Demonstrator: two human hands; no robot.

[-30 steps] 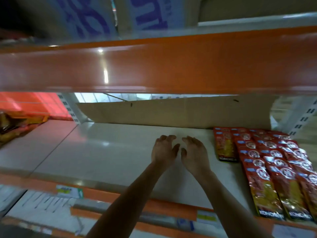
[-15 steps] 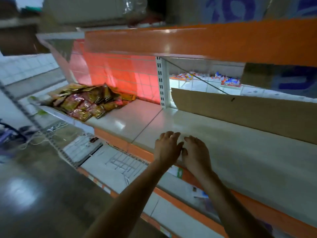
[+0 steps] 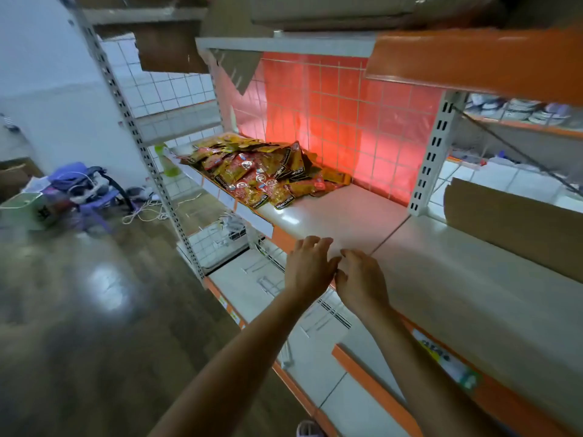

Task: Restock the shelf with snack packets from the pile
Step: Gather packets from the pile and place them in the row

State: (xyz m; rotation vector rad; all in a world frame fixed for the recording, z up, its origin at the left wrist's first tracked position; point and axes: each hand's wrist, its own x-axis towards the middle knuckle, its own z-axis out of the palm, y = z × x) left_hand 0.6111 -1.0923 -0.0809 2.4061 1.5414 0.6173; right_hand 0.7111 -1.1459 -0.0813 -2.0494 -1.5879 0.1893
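Shelving fills the space ahead of your hands. The white shelf [image 3: 441, 279] runs out beyond your fingertips and away to the right. Left of your left arm lies the glossy floor [image 3: 79, 294]. Straight past your fingers, at the back, stands a red grid panel [image 3: 331, 115]. Right of your right hand, a cardboard sheet [image 3: 520, 228] stands on edge along the shelf's back. The packet pile [image 3: 262, 171] lies on the same shelf, beyond and left of your left hand, well apart from it. Your left hand [image 3: 310, 268] and right hand [image 3: 361, 280] are side by side at the shelf's front edge, palms down, thumbs nearly meeting, fingers loosely extended and holding nothing. You cannot tell whether the fingertips touch the board.
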